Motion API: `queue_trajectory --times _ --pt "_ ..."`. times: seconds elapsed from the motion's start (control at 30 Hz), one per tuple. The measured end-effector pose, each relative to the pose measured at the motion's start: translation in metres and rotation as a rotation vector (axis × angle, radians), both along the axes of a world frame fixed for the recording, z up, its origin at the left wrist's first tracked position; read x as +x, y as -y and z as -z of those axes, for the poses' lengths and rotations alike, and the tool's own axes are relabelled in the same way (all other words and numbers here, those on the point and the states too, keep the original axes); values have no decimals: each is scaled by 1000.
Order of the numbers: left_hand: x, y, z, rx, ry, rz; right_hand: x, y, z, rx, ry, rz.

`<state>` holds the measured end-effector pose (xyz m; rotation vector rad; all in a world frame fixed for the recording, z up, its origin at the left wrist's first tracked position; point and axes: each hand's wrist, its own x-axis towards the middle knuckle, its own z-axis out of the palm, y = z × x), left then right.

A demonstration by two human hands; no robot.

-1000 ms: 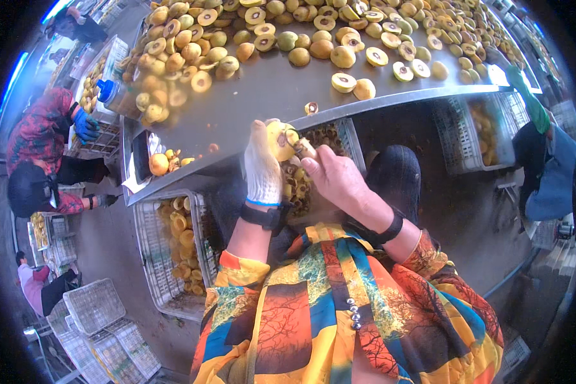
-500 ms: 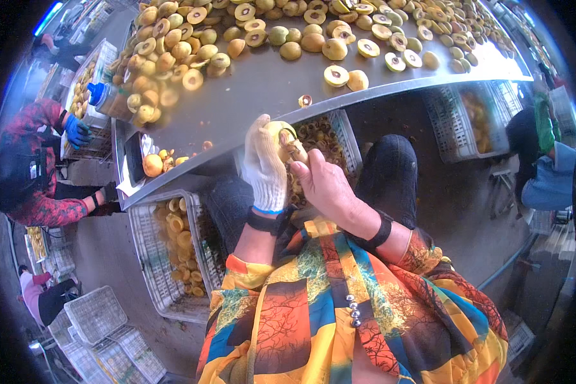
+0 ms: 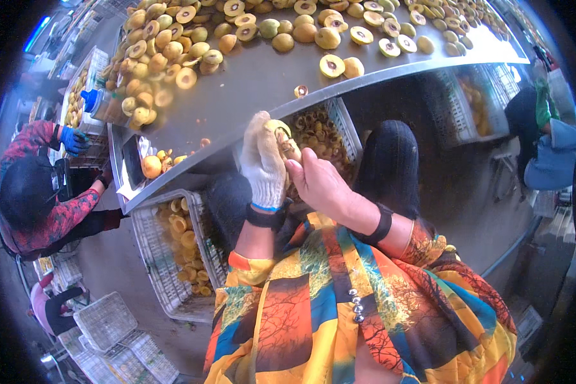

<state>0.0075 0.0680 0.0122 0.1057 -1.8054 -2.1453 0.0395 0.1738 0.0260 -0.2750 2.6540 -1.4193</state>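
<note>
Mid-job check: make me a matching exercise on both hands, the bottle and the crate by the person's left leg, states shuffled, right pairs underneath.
Column one
1. Left hand
2. Bottle
3. Right hand
4. Crate by the person's left leg

Column two
A. Bare, no glove
B. Pale openwork, with yellow fruit pieces inside
C. Gloved in off-white, holding a cut fruit
D. Has a blue cap

Right pairs: 1-C, 2-D, 3-A, 4-B

Yel. fruit (image 3: pixel 277 125), wht. glove (image 3: pixel 265 176)
</note>
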Motion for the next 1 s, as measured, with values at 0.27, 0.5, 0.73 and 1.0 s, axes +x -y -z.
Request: queue_trajectory --times 0.27,0.5,0.73,1.0 --pt "-9 34 -13 151 393 328 -2 -3 -8 -59 260 -117" --pt "2 27 0 184 302 15 7 11 -6 -141 296 -131" --pt "-6 43 1 596 573 356 8 13 -7 -419 730 -183" --pt "-7 40 1 469 491 341 9 17 -10 -507 785 -115"
